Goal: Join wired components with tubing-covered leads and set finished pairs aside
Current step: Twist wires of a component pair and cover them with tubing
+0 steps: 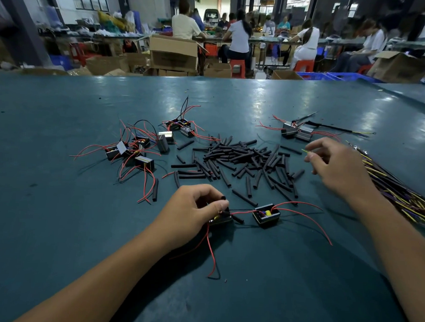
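Observation:
My left hand (194, 208) grips a small black box component (220, 219) with red leads, low on the green table. A red wire links it to a second black box component (266, 215), which lies free just to the right. My right hand (333, 163) hovers over the table's right side and pinches the tip of a thin yellow lead (304, 151). A heap of black tubing pieces (243, 162) lies between the hands and the far components. A bundle of yellow and purple leads (395, 190) lies under my right forearm.
Several loose box components with red wires (134, 150) sit at the left. A joined pair (296, 131) lies at the far right with a long black lead. Beyond the table's far edge (210, 78) are cardboard boxes and seated people.

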